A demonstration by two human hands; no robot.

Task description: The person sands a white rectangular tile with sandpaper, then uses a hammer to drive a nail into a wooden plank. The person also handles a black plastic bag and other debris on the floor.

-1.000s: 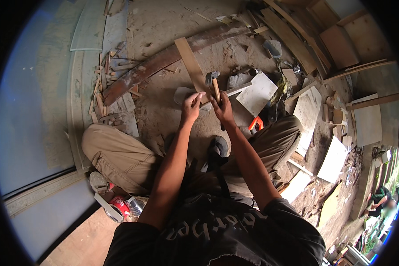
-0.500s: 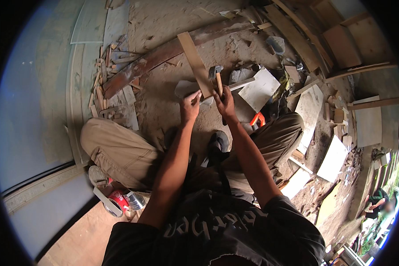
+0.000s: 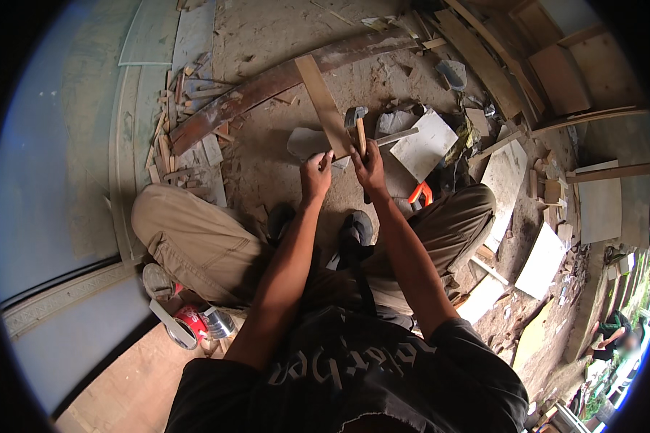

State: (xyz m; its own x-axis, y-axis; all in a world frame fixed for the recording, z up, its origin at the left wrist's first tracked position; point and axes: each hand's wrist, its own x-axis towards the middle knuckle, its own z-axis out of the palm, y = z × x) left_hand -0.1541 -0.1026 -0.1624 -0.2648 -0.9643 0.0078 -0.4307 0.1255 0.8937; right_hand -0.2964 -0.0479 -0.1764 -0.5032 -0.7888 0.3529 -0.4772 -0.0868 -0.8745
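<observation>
A flat, narrow wooden board (image 3: 319,94) extends away from me, its near end between my hands. My left hand (image 3: 315,177) is closed in a pinch at the board's near left corner; what its fingertips hold is too small to make out. A hammer (image 3: 361,130) with a dark metal head and wooden handle stands head up in my right hand (image 3: 370,173), which is wrapped round it. The right thumb is close to the board's end. Beyond that hand, a thin pale wood strip (image 3: 399,136) lies crosswise.
An orange-handled tool (image 3: 420,193) lies by my right knee. Pale panels (image 3: 424,144) and wood scraps cover the ground to the right. A long dark beam (image 3: 267,90) crosses ahead. Cans (image 3: 189,322) stand by my left leg, near glass sheets (image 3: 65,159). Another person (image 3: 614,333) is at far right.
The board's far end has shifted slightly right and down. My left hand has moved a little right and lower, its fingers curling more. The hammer stays in my right hand.
</observation>
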